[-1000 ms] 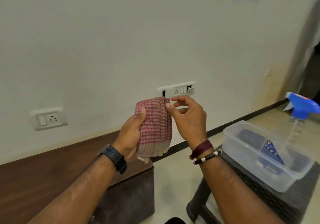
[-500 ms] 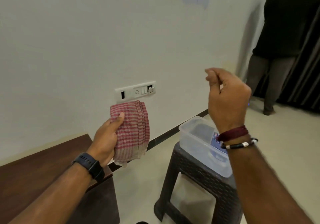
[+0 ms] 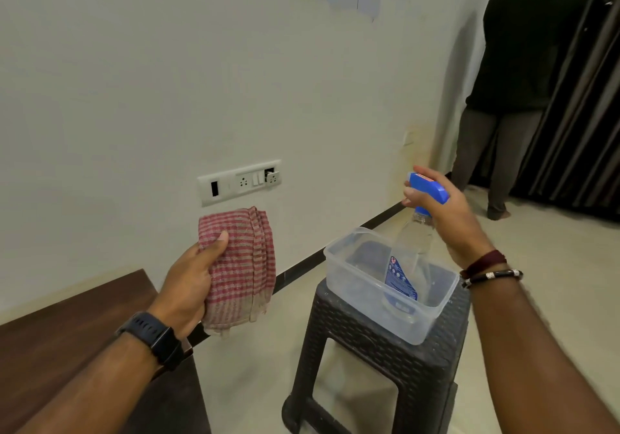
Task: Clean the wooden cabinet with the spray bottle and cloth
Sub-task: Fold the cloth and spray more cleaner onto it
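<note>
White wall w/ switch plate behind. Head view: left hand grips folded cloth above wooden cabinet, ready for wiping. Right hand fingers curl round spray bottle head; bottle stands in plastic tub on stool, prob. to lift.

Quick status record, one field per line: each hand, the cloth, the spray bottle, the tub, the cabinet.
left hand: grips the folded cloth
right hand: wrapped round the bottle's blue trigger head
cloth: red checked, held in the air above the cabinet's end
spray bottle: clear, base inside the tub
tub: clear plastic, on a dark stool
cabinet: dark wood, lower left, untouched
</note>
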